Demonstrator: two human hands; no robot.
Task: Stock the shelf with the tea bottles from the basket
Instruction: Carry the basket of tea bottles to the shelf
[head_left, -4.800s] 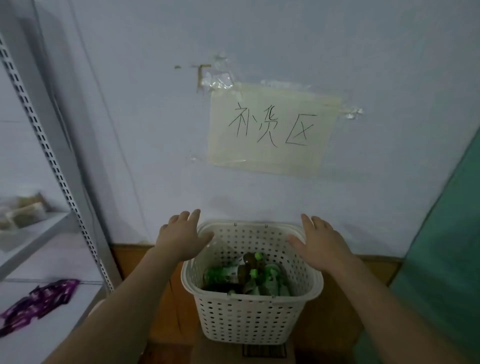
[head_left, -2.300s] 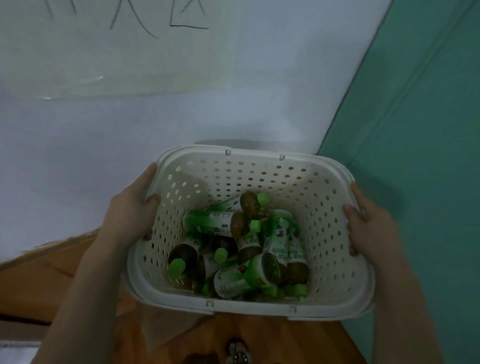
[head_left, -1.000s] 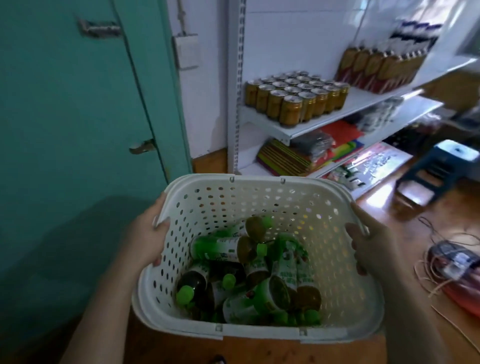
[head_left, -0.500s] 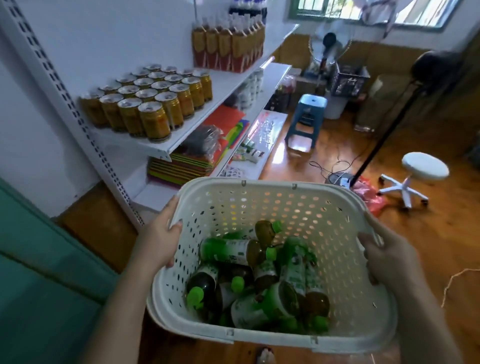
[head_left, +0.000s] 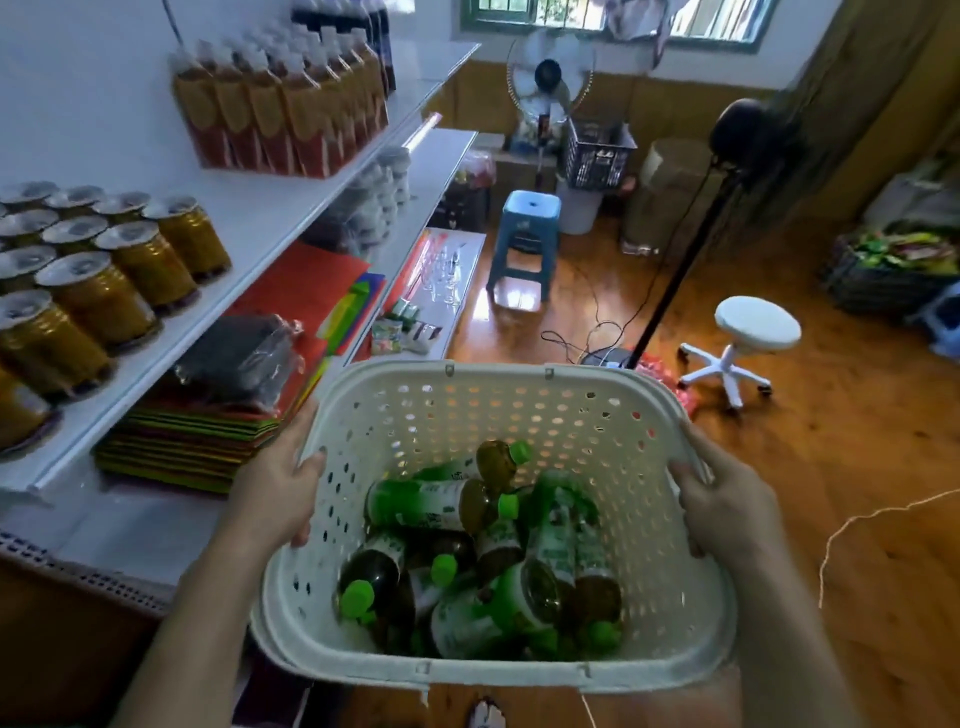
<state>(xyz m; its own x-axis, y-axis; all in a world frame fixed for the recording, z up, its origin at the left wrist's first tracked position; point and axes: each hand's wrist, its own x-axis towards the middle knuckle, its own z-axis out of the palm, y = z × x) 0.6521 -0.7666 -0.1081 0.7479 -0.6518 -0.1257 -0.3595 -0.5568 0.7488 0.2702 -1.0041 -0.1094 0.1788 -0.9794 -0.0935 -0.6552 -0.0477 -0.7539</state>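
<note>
- The left hand (head_left: 275, 491) is clamped on the left rim of the white perforated basket (head_left: 519, 400), thumb hooked over the edge and into the inside wall
- The right hand (head_left: 727, 501) is clamped on the right rim in the same manner; the basket is carried clear of the floor between both hands
- The tea bottles (head_left: 488, 556) lie loose in a heap at the bottom of the basket, green caps and green labels, brown liquid; none stands upright
- Long axes are mixed: the uppermost bottle (head_left: 431, 504) lies roughly left to right with its cap toward the right hand; several others point toward the near rim
- The shelf unit (head_left: 260, 228) stands to the person's left, just beside the left hand; its upper board carries gold cans (head_left: 124, 260) and orange-labelled bottles (head_left: 280, 109), with free board between and beyond them
- The lower board holds stacked coloured paper (head_left: 218, 415) and a dark wrapped pack (head_left: 244, 353)
- Judgement: the carrying step is in hand; no bottle has been shelved yet
- Judgement: the basket likely needs a rest before a hand can be freed; the left hand is nearer the shelf, the right hand nearer the top bottle's cap
- Risk: the loose heap may shift if the basket tilts
</note>
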